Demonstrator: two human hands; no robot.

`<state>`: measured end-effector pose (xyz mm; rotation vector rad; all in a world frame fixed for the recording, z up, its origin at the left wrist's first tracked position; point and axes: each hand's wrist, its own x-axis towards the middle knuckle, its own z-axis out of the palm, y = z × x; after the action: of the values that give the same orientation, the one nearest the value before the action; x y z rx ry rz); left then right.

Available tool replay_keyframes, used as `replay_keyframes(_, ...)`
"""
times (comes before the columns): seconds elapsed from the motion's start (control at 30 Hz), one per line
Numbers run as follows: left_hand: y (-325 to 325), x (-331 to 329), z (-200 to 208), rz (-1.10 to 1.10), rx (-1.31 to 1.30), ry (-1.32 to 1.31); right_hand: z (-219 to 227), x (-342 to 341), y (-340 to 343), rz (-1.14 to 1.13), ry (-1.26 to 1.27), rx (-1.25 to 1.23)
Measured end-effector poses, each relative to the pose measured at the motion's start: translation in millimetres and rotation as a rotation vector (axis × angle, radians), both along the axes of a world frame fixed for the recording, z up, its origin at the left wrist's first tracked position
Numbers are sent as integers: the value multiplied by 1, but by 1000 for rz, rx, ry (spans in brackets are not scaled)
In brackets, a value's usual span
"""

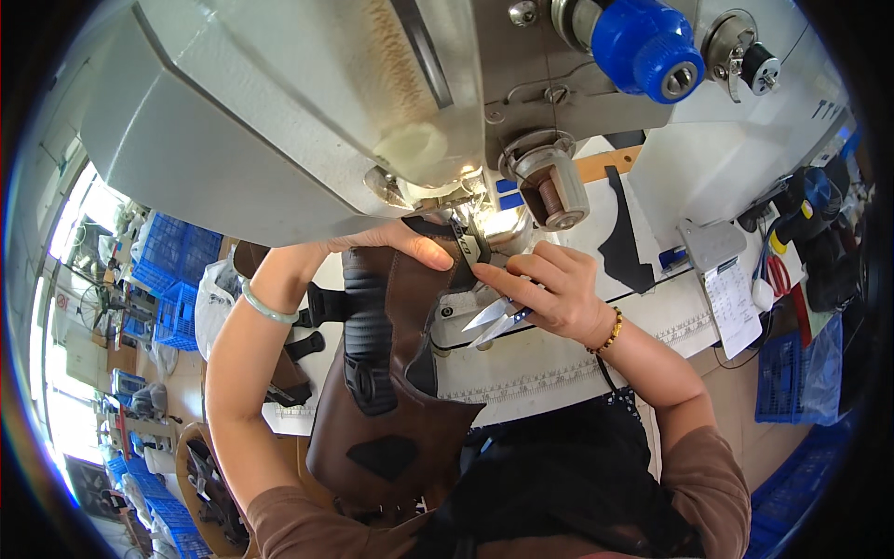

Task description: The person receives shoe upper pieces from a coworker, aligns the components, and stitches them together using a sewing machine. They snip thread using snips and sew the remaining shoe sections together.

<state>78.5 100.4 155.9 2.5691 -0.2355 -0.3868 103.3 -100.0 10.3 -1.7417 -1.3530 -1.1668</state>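
A brown leather piece with black ribbed padding and a black buckle hangs from the sewing machine's needle area over the table's front edge toward my lap. My left hand grips its upper part, thumb pressed on top; the other fingers are mostly hidden. Under the lit machine head lies a black section with a pale printed label. My right hand has thread snips tucked in its curled fingers, blades pointing left. Its index fingertip touches the black section's edge beside the label.
The grey sewing machine fills the top, with a blue knob and a thread bobbin. A black cut strip lies right on the white table. Further right are a clipped paper and red-handled scissors.
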Motion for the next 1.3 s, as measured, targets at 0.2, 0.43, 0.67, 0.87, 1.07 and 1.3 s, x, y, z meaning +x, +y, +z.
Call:
replay_keyframes(0.2,2,-4,3,149,206,-58,1,-5,4,-4,78,-20)
replay_keyframes(0.43,-4,-24,-4,62,43,-275,3,-9,4,-14,128,-10)
replay_keyframes(0.67,13,-25,-2,67,27,-260,2,-8,7,-19,152,-13)
replay_keyframes(0.87,17,-18,-2,70,16,-247,2,-6,7,-48,168,-13)
replay_keyframes(1.07,20,-12,-1,55,10,-228,5,-16,0,-30,254,-55)
replay_keyframes(1.3,25,-5,-1,79,-9,-235,-43,-45,-69,-173,596,-328)
